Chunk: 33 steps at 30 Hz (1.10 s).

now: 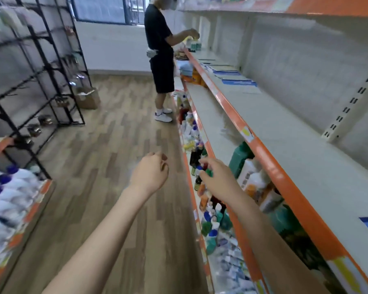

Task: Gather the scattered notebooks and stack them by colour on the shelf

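Notebooks (232, 74) lie far up the shelf (285, 132), well beyond my left hand (150, 174) and right hand (218, 179), both loosely curled, holding nothing.

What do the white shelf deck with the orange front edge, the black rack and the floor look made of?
White shelf deck with orange front edge: likely painted sheet metal, matte; slotted upright suggests steel.
Black open-frame rack: thin dark bars, probably coated metal.
Brown plank floor: wood-grain pattern, possibly laminate or vinyl; blur leaves it open.
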Each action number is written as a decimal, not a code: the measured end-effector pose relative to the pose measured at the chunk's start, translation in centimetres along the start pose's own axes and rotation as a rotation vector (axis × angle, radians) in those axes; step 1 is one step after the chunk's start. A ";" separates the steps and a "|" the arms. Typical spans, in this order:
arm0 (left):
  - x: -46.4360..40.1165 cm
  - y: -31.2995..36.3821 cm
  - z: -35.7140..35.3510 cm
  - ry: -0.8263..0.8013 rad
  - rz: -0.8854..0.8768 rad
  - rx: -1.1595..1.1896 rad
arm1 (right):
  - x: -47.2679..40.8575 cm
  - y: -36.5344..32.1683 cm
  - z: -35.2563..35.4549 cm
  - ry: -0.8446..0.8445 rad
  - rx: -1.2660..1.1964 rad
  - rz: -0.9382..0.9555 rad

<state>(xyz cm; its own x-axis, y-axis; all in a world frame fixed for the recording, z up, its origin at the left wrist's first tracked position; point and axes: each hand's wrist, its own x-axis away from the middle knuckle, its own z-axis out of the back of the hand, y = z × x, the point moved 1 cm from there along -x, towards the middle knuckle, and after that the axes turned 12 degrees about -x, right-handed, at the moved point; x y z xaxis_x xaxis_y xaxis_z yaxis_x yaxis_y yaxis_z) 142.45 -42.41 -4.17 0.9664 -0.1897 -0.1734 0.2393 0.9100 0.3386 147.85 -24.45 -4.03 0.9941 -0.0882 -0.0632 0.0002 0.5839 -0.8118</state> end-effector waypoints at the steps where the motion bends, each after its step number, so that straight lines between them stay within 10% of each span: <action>1: -0.7 -1.0 0.2 0.004 0.010 0.000 | -1.2 -0.4 -0.8 -0.008 -0.006 0.004; 33: -36.0 -16.3 -1.8 -0.139 -0.017 -0.025 | -40.9 -0.2 -9.8 -0.169 -0.042 0.024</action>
<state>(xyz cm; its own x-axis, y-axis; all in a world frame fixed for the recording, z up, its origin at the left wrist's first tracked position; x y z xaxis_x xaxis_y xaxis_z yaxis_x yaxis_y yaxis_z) 103.61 -49.75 -5.15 0.9663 -0.2528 -0.0490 0.2552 0.9147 0.3134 106.17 -28.86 -7.01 0.9978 0.0644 0.0133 -0.0244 0.5499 -0.8349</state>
